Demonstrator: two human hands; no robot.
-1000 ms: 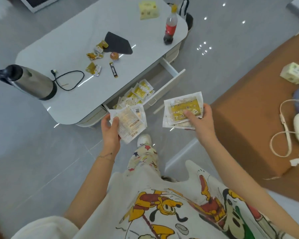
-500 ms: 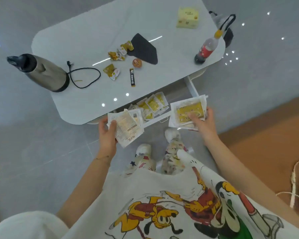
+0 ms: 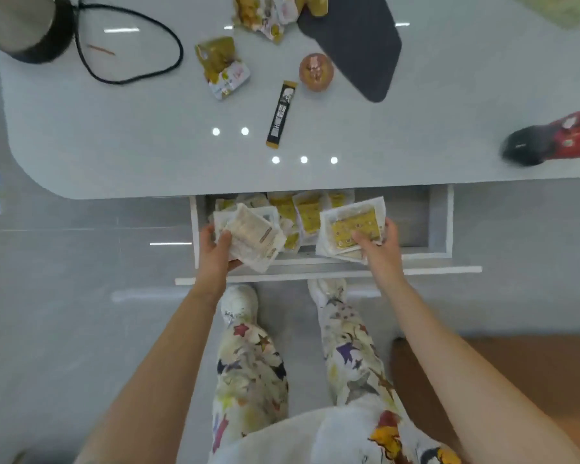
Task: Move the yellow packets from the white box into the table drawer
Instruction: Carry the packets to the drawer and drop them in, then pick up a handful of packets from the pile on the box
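Observation:
The table drawer (image 3: 441, 226) is pulled out under the white table's front edge, and several yellow packets (image 3: 307, 214) lie in its left and middle part. My left hand (image 3: 216, 251) grips a small stack of packets (image 3: 253, 237), pale backs up, over the drawer's left end. My right hand (image 3: 380, 247) holds another stack (image 3: 350, 227), yellow face up, over the drawer's middle. Both stacks hover just above the packets lying inside. The white box is out of view.
On the white table (image 3: 114, 145) lie a black sachet stick (image 3: 280, 113), a round brown sweet (image 3: 316, 72), loose snack wrappers (image 3: 223, 67), a dark cloth (image 3: 359, 45), a black cable (image 3: 131, 45), a steel flask (image 3: 21, 26) and a red-labelled bottle (image 3: 556, 140). My feet stand below the drawer front.
I have stepped up to the table and the view now looks straight down. Both hands have carried their packet stacks forward, from in front of the drawer to directly over it.

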